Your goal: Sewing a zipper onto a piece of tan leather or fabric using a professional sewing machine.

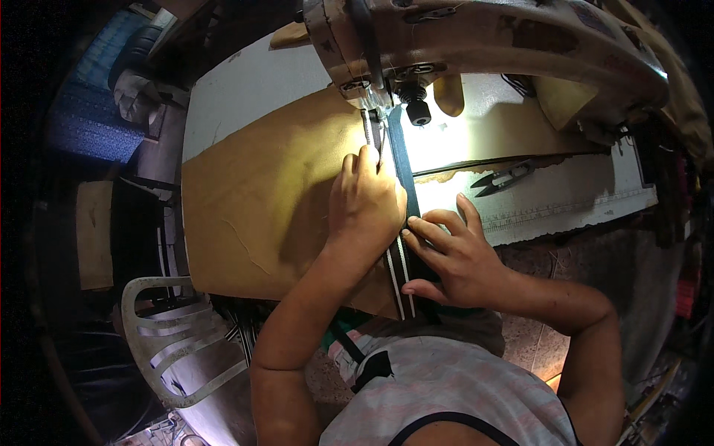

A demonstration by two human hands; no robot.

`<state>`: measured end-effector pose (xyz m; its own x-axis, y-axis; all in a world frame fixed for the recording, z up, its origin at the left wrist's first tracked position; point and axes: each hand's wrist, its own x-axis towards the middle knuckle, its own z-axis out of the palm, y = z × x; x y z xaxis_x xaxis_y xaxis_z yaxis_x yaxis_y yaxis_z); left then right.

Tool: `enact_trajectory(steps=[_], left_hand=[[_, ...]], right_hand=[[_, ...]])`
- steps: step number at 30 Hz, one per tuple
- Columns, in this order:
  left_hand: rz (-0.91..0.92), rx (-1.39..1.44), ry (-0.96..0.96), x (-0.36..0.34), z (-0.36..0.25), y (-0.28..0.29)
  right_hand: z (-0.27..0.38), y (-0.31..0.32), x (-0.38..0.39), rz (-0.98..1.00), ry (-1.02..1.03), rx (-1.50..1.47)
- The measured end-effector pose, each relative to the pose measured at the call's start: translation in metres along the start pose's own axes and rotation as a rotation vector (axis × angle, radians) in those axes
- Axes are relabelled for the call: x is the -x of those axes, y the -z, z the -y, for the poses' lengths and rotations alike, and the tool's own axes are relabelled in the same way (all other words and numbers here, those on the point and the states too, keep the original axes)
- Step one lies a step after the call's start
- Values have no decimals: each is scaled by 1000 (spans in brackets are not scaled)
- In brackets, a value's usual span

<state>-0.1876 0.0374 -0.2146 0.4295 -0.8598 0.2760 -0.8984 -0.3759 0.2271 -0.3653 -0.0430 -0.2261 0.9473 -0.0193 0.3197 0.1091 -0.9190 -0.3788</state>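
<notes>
A long black zipper tape (pixel 398 275) with white lines runs from the table's near edge up under the needle area of a sewing machine (pixel 476 44). Beside it lies a dark blue fabric strip (pixel 401 152), its far end at the presser foot. My left hand (pixel 366 197) is closed over the zipper tape, fingers curled and pressed down just short of the needle. Nearer to me, my right hand (pixel 461 256) has its fingers spread, with the fingertips touching the strips' right edge. The palm side of each hand is hidden.
A tan board (pixel 260 208) covers much of the white table on the left. Dark thread snips (pixel 504 178) lie right of the strips, close to a printed ruler scale (pixel 558 214). A pale plastic chair (pixel 167 327) stands at the lower left; blue fabric bundles (pixel 97 119) sit farther off.
</notes>
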Motion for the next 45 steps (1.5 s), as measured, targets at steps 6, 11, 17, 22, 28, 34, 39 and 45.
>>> enact_trajectory(steps=[6, 11, 17, 22, 28, 34, 39, 45], left_hand=[[-23, 3, 6, 7, 0, -1], [-98, 20, -30, 12, 4, -4], [-105, 51, -20, 16, 3, -4], [-63, 149, -14, 19, 2, 2], [-35, 164, -59, 23, 6, 6], [-64, 208, -76, 24, 11, 0], [-51, 161, -106, 26, 13, -3], [-124, 273, -64, 23, 18, -5]], right_hand=[[-5, 5, -3, -4, 16, -35], [-9, 8, -6, 3, 59, -44], [-11, 9, -8, 19, 75, -56], [-11, 12, -10, 28, 82, -65], [-12, 13, -11, 94, 121, -37], [-11, 11, -10, 106, 105, -7], [-11, 10, -10, 103, 88, -2], [-12, 9, -10, 82, 66, -53]])
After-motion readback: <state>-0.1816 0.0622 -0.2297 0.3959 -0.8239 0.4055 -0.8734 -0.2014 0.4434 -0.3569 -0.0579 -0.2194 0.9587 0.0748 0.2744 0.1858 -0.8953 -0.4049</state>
